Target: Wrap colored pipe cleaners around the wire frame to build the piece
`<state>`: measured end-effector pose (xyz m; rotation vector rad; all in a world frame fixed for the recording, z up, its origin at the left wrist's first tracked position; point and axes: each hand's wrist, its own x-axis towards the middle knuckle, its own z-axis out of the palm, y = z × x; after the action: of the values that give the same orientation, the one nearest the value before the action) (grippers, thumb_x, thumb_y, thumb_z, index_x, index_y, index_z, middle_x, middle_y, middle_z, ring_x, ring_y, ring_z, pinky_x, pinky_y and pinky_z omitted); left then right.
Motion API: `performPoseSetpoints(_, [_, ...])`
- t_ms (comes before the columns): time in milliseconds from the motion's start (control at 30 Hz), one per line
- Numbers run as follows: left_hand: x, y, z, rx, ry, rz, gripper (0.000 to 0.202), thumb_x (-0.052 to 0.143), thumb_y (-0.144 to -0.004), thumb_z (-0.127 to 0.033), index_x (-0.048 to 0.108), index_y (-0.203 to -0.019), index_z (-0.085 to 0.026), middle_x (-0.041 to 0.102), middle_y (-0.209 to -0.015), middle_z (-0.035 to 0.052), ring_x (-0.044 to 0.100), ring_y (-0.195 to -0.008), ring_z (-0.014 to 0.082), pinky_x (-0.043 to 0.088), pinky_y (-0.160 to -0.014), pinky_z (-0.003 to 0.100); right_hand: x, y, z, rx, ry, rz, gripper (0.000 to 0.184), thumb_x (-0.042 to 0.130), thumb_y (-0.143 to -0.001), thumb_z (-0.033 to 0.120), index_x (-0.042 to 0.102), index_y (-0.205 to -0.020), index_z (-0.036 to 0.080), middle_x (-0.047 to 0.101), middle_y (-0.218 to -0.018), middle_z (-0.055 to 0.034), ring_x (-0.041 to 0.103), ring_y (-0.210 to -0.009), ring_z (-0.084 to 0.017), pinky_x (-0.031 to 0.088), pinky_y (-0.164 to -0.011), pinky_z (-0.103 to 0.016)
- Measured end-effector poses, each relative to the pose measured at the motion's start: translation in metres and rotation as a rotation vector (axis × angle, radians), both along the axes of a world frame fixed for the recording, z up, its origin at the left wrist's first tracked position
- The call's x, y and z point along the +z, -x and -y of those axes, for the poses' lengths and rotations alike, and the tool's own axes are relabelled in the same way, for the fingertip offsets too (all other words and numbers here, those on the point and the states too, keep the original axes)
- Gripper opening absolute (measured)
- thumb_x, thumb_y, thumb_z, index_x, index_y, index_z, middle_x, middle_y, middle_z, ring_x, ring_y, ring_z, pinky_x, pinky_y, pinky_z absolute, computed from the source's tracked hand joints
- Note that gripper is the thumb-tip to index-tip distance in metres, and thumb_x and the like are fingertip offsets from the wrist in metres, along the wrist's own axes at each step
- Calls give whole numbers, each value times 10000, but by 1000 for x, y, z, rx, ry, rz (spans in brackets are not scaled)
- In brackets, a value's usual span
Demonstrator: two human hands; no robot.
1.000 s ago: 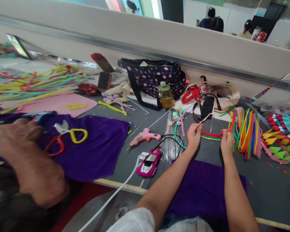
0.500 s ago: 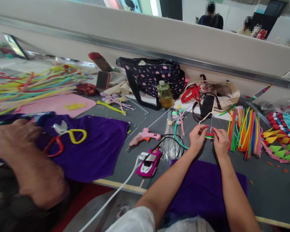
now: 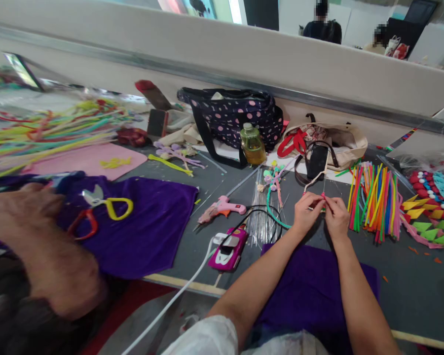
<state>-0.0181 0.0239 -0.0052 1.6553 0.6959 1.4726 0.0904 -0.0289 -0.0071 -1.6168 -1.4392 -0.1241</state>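
Observation:
My left hand (image 3: pixel 306 213) and my right hand (image 3: pixel 337 217) meet above the grey table, fingers pinched together. Between them is a small pink-and-green strip (image 3: pixel 323 210), mostly covered by the fingertips. Just beyond the fingers runs a thin cream cord (image 3: pixel 314 181); whether it joins the strip I cannot tell. Under my forearms lies a purple cloth (image 3: pixel 303 286). Right of my right hand is a bundle of coloured strips (image 3: pixel 375 202). A teal stem with small flowers (image 3: pixel 274 180) lies left of my left hand.
A pink glue gun (image 3: pixel 222 209) and a magenta power strip (image 3: pixel 229 249) with a white cable lie to the left. Scissors (image 3: pixel 105 202) rest on another purple cloth beside a co-worker's arm (image 3: pixel 40 246). A bottle (image 3: pixel 253 145) and bags (image 3: pixel 240 113) stand behind.
My hands have come together, fingertips now touching, where a gap showed the strip before. More of the strip is now hidden.

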Motion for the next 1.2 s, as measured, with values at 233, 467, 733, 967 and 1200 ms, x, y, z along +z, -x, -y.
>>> performPoseSetpoints(233, [-6,-2,-2,33,37,10,137,678,-811,-323,676,-766,-195,620,-720,14,545,-632,119,437,-586,241,4,4,1,24,12,31,272,457,-941,263,723,-954,205,624,-829,-48,592,-747,-149,450,-670,-261])
performPoseSetpoints(467, [-5,-1,-1,27,65,13,164,651,-827,-333,661,-741,-194,598,-696,8,528,-612,117,424,-585,239,6,3,1,100,21,-114,247,489,-922,288,696,-1024,200,639,-899,-61,609,-817,-161,484,-715,-282])
performPoseSetpoints(733, [-2,0,1,-32,103,8,136,635,-821,-297,671,-739,-195,623,-698,16,557,-611,123,443,-601,240,16,8,-2,180,-85,-548,169,598,-853,331,714,-888,214,654,-938,-53,609,-922,-182,500,-786,-323])
performPoseSetpoints(967, [-4,-1,1,-61,284,105,141,634,-801,-307,663,-745,-181,651,-693,19,565,-584,122,437,-568,233,5,1,-8,113,-111,-976,224,627,-814,401,622,-820,178,684,-885,-28,495,-571,-88,370,-512,-211])
performPoseSetpoints(1200, [-9,-2,-13,41,507,263,160,604,-783,-304,574,-696,-172,641,-656,8,591,-514,109,384,-461,196,-5,-16,-12,42,-216,-1282,273,681,-739,426,545,-813,201,687,-744,8,630,-694,-137,456,-650,-253])
